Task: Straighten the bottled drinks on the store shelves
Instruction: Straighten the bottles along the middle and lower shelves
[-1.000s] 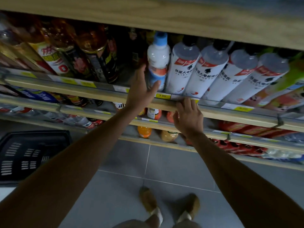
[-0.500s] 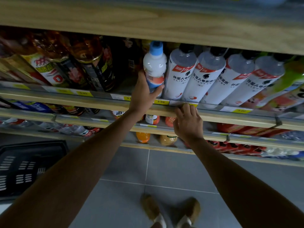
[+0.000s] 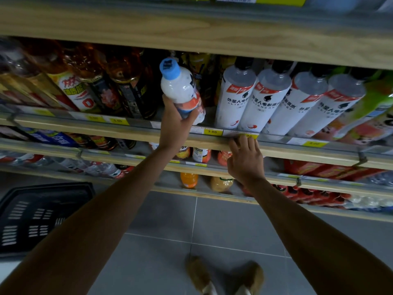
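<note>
A white bottle with a blue cap (image 3: 179, 87) leans to the left over the front of the wooden shelf (image 3: 127, 133). My left hand (image 3: 176, 126) is wrapped around its lower half, covering part of the orange and blue label. To its right stands a row of white bottles with black caps (image 3: 274, 103), all tilted the same way. My right hand (image 3: 244, 160) rests with its fingers spread on the shelf's front edge below them, holding nothing. Dark amber bottles (image 3: 125, 86) fill the shelf to the left.
Lower shelves (image 3: 148, 160) carry more bottles and cans, with an orange bottle (image 3: 188, 179) near the floor. A black plastic basket (image 3: 36, 216) sits on the grey tiled floor at the left. My shoes (image 3: 225, 275) show at the bottom. Another wooden shelf (image 3: 191, 28) hangs overhead.
My left hand closed around the blue-capped bottle and tipped it to the left, away from the white row. My right hand stayed on the shelf edge.
</note>
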A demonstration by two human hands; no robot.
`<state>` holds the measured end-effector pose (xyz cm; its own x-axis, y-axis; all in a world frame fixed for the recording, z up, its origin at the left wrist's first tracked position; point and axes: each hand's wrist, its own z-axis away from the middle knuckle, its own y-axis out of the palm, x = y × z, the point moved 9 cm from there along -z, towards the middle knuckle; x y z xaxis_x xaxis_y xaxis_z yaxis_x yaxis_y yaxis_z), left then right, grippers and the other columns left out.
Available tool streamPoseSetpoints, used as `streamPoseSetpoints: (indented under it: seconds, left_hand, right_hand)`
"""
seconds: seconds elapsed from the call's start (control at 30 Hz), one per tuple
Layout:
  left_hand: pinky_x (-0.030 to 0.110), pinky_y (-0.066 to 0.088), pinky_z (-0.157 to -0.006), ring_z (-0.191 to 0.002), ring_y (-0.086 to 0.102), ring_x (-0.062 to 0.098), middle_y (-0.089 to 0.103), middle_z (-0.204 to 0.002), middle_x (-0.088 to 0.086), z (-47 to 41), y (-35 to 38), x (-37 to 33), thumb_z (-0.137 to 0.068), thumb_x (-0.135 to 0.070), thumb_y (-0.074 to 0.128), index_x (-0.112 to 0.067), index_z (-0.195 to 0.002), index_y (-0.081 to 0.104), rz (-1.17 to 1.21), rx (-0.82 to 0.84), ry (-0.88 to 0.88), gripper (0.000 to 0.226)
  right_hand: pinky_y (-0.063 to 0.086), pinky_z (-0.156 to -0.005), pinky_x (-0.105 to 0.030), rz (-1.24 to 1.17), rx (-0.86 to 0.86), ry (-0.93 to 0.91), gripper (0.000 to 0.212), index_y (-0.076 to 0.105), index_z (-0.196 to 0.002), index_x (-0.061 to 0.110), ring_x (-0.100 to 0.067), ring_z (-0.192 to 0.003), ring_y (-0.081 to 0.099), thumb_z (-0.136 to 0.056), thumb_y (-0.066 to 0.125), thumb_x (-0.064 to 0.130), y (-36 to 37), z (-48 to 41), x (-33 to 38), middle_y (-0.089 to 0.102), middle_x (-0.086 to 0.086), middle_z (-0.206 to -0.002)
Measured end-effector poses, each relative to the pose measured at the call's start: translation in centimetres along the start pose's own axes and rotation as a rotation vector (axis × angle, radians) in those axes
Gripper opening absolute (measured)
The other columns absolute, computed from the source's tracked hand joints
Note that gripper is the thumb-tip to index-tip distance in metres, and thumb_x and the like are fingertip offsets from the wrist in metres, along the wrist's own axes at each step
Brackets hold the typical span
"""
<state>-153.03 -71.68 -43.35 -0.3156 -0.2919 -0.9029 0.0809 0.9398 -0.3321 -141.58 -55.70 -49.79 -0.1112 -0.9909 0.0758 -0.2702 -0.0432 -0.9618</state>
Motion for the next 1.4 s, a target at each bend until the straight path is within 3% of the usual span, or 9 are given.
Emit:
streamPoseSetpoints:
  seconds: [0.13,0.4,0.53,0.67,0.8,0.97,1.2,1.3,1.4]
  left_hand:
    - [0.024,0.039,-0.107,-0.129,0.045,0.021,0.043,-0.141,0.016,1.2,-0.5,-1.2,-0.083,-0.017,0.07,0.004,-0.14,0.025,-0.003,-0.008,0.017,0.076]
    - [0.0,0.037,-0.091,-0.117,0.047,0.006,0.051,-0.131,0.003,5.3,0.3,-2.9,-0.078,-0.022,0.075,-0.002,-0.136,0.036,-0.107,-0.032,0.047,0.072]
    - [0.004,0.04,-0.087,-0.113,0.049,0.003,0.055,-0.128,-0.002,7.4,2.6,-4.4,-0.075,-0.029,0.077,-0.008,-0.136,0.038,-0.166,0.003,0.062,0.076]
    - [0.025,0.05,-0.085,-0.108,0.058,0.011,0.061,-0.122,-0.002,9.8,7.2,-6.5,-0.07,-0.041,0.075,-0.013,-0.13,0.045,-0.183,0.086,0.053,0.073]
    - [0.02,0.046,-0.081,-0.105,0.058,0.009,0.06,-0.116,-0.008,12.8,14.1,-9.2,-0.069,-0.037,0.08,-0.012,-0.125,0.048,-0.195,0.147,0.055,0.069]
    - [0.017,0.045,-0.08,-0.099,0.055,0.0,0.056,-0.11,-0.016,16.5,25.0,-13.4,-0.064,-0.055,0.067,-0.014,-0.122,0.048,-0.078,0.222,0.02,0.074]
    - [0.022,0.046,-0.095,-0.115,0.053,0.007,0.053,-0.124,-0.009,19.1,38.5,-18.8,-0.077,-0.026,0.076,-0.021,-0.131,0.037,0.015,0.302,0.044,0.067]
    - [0.02,0.045,-0.091,-0.115,0.056,0.012,0.055,-0.122,-0.009,19.0,42.6,-21.1,-0.075,-0.028,0.078,-0.013,-0.131,0.042,0.005,0.269,0.065,0.068]
    - [0.027,0.048,-0.092,-0.116,0.056,0.018,0.057,-0.127,0.003,18.7,46.0,-23.9,-0.073,-0.026,0.079,-0.009,-0.13,0.042,0.024,0.261,0.13,0.07]
  right_hand:
    - [0.05,-0.078,-0.044,-0.004,0.035,-0.009,0.036,0.059,-0.103,0.004,-0.034,-0.085,0.052,-0.075,0.042,0.021,0.0,0.2,-0.1,0.055,-0.017,-0.095]
    - [0.04,-0.102,-0.047,-0.1,0.145,-0.081,0.051,0.053,-0.126,0.003,-0.038,-0.112,0.05,-0.077,0.047,0.019,-0.1,1.7,-0.5,0.054,-0.019,-0.121]
    - [0.035,-0.102,-0.042,-0.111,0.167,-0.079,0.051,0.052,-0.125,0.006,-0.034,-0.115,0.046,-0.076,0.058,0.015,-0.8,3.3,-3.0,0.051,-0.017,-0.126]
    - [0.034,-0.101,-0.047,-0.103,0.178,0.02,0.049,0.054,-0.12,0.001,-0.039,-0.113,0.047,-0.074,0.059,0.015,-2.3,6.3,-9.0,0.051,-0.021,-0.122]
    - [0.032,-0.103,-0.05,-0.08,0.158,0.108,0.056,0.052,-0.123,-0.001,-0.041,-0.117,0.045,-0.071,0.061,0.014,-4.1,9.8,-17.0,0.049,-0.024,-0.127]
    - [0.039,-0.097,-0.05,-0.052,0.096,0.219,0.059,0.052,-0.123,-0.006,-0.045,-0.113,0.049,-0.068,0.063,0.011,-6.6,13.8,-29.1,0.05,-0.03,-0.124]
    - [0.042,-0.092,-0.051,-0.023,0.112,0.276,0.054,0.053,-0.118,-0.007,-0.046,-0.108,0.049,-0.067,0.063,0.007,-8.6,18.0,-43.7,0.049,-0.032,-0.121]
    - [0.047,-0.084,-0.051,-0.056,0.108,0.274,0.051,0.053,-0.115,-0.007,-0.046,-0.101,0.05,-0.066,0.062,0.004,-9.4,18.6,-47.5,0.05,-0.031,-0.115]
    - [0.048,-0.084,-0.051,-0.101,0.128,0.221,0.048,0.055,-0.119,-0.001,-0.045,-0.106,0.048,-0.072,0.061,0.006,-9.4,18.7,-49.4,0.049,-0.029,-0.119]
